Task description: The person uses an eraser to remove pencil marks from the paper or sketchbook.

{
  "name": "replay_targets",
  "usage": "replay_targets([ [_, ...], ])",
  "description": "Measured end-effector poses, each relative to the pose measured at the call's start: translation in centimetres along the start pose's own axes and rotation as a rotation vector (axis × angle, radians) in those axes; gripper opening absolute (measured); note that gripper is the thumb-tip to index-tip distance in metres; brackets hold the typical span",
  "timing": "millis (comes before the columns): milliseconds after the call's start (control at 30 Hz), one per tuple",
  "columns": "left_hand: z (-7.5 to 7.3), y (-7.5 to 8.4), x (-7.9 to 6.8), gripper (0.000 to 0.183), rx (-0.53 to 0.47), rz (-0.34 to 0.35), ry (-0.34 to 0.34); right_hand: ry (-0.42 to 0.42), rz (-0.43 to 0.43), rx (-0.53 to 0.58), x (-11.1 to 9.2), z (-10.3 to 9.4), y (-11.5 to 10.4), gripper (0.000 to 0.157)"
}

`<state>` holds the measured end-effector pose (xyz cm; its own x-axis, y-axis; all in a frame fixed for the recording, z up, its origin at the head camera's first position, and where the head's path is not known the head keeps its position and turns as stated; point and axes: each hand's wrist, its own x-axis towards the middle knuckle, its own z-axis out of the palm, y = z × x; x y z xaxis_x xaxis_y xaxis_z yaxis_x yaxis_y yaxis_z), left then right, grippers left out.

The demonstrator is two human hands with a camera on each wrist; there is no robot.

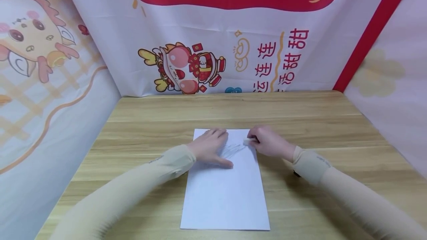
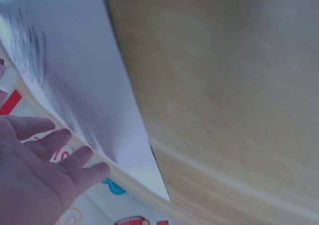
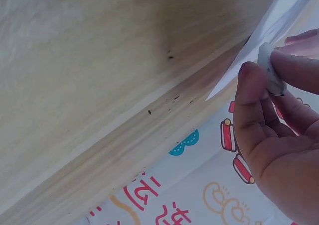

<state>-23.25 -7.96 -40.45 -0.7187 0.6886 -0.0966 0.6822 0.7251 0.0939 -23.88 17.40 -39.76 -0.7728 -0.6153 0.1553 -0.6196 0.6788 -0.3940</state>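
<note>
A white sheet of paper [image 1: 227, 199] lies on the wooden table, with grey pencil-like strokes [image 1: 231, 151] across its upper part. My left hand [image 1: 209, 147] rests on the sheet left of the strokes, fingers and thumb spread. At the upper right edge of the paper, my right hand [image 1: 269, 142] pinches a small white eraser [image 3: 269, 68] between thumb and fingers. The eraser is at the right end of the strokes. In the left wrist view, the fingers [image 2: 77, 158] look straight and hold nothing.
Small dark crumbs [image 3: 170, 57] dot the table beside the sheet in the right wrist view. A small dark object [image 1: 296, 173] shows partly under the right sleeve. Printed cloth [image 1: 207, 21] hangs behind the wooden table [image 1: 140, 129] and along both sides.
</note>
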Motion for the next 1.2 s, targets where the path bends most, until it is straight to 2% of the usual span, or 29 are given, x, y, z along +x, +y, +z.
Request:
replay_targets([
  [267,-0.1,1.2,0.3,0.106,-0.011,-0.062,-0.047,-0.011,-0.055,-0.030,-0.3,0.3,-0.1,0.011],
  [767,-0.6,1.4,0.3,0.111,-0.011,-0.062,-0.066,-0.040,-0.065,-0.098,0.0,0.3,-0.3,0.013],
  [967,-0.4,1.5,0.7,0.113,0.006,-0.069,-0.067,-0.073,-0.145,-0.106,0.2,0.2,-0.2,0.010],
  [1200,-0.3,1.6,0.7,0.114,-0.026,-0.083,-0.077,-0.059,-0.137,-0.103,0.4,0.3,0.1,0.009],
])
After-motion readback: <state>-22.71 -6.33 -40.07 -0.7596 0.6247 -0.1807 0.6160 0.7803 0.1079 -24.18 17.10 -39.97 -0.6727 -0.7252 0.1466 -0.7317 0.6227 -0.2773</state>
